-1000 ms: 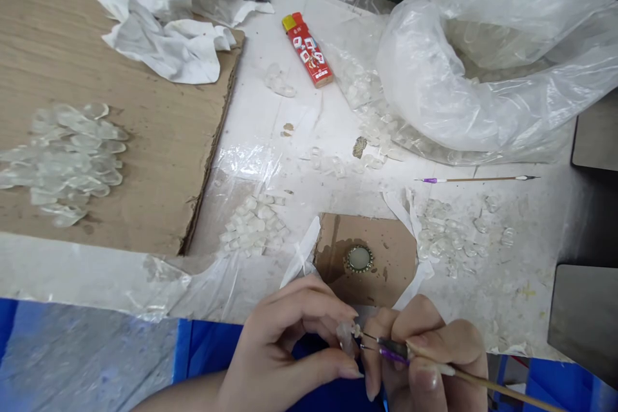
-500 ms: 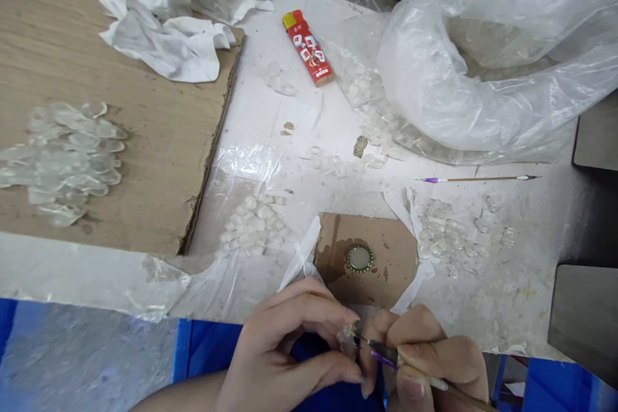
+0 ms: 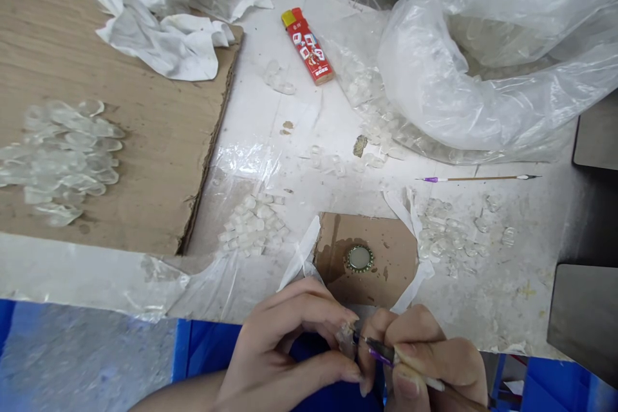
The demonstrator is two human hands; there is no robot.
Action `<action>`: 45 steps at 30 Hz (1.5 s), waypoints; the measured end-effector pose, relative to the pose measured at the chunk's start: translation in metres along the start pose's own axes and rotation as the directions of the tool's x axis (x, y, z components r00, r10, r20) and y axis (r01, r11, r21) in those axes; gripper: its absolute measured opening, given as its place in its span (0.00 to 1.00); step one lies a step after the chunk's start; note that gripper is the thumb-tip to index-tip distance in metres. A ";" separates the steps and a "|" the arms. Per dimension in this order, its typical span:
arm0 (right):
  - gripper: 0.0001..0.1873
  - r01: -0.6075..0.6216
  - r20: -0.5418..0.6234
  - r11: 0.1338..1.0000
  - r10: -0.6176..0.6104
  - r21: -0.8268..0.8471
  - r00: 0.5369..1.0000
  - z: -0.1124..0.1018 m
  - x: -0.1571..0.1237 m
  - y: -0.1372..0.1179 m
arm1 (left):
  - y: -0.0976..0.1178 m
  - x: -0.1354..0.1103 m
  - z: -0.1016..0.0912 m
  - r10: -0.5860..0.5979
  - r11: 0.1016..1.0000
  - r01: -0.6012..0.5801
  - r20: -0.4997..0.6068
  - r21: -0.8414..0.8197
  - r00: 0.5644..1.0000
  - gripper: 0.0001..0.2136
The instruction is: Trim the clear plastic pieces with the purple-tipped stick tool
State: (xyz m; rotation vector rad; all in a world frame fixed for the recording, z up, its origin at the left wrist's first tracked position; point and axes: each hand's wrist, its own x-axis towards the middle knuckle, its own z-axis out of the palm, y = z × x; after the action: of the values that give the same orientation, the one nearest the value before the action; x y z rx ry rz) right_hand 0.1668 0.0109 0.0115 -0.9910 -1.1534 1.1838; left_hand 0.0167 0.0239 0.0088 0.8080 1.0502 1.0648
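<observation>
My left hand [image 3: 294, 341] pinches a small clear plastic piece [image 3: 346, 338] between thumb and fingers, just past the table's near edge. In my right hand [image 3: 429, 354] is a thin brush-like tool [image 3: 383, 352] with a purple collar and a dark pointed tip. That tip is at the clear piece, touching or very close; I cannot tell which. Beyond my hands, a bottle cap [image 3: 360, 259] lies with its hollow side up on a stained cardboard square [image 3: 400, 238], taped down with white strips.
Small whitish pieces [image 3: 253, 225] lie left of the square, clear pieces [image 3: 451, 238] right. A similar thin brush [image 3: 483, 178] lies behind. Clear pieces [image 3: 72, 154] cover part of a cardboard sheet [image 3: 159, 122]. Farther back are a red lighter [image 3: 309, 48], crumpled cloth [image 3: 168, 45] and a plastic bag [image 3: 434, 90].
The brush tip has shifted very slightly against the clear piece. Both hands keep nearly the same place and grip; the objects on the table stay put.
</observation>
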 end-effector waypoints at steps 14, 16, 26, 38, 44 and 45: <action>0.17 0.045 0.205 0.923 0.038 -0.381 0.978 -0.039 -0.003 0.003 | 0.002 -0.006 -0.004 -0.231 0.872 0.318 0.259 -0.373 0.938 0.15; 0.14 0.044 0.249 0.952 0.034 -0.303 0.968 -0.038 0.001 0.004 | 0.001 -0.004 -0.002 -0.218 0.832 0.331 0.287 -0.446 0.933 0.13; 0.13 0.072 0.225 0.997 -0.072 0.009 0.972 -0.031 0.011 0.015 | -0.010 -0.007 0.003 -0.215 0.680 0.419 0.382 -0.602 0.899 0.11; 0.15 0.010 0.292 0.991 -0.050 0.137 0.955 -0.031 0.011 0.021 | 0.000 -0.003 0.000 -0.316 0.702 0.494 0.397 -0.514 0.862 0.11; 0.07 -0.194 0.236 0.962 0.147 0.190 0.961 -0.023 0.005 0.018 | 0.004 -0.006 -0.007 -0.187 0.959 0.224 0.204 -0.174 0.961 0.15; 0.06 -0.218 0.237 0.957 0.170 0.191 0.956 -0.022 0.005 0.017 | 0.004 -0.006 -0.007 -0.154 0.977 0.178 0.188 -0.116 0.970 0.15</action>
State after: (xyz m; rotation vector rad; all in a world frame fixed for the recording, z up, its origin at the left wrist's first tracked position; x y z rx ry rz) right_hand 0.1861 0.0186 -0.0083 -0.8372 -1.0861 1.5743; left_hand 0.0078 0.0192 0.0121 0.6819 0.8707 0.8922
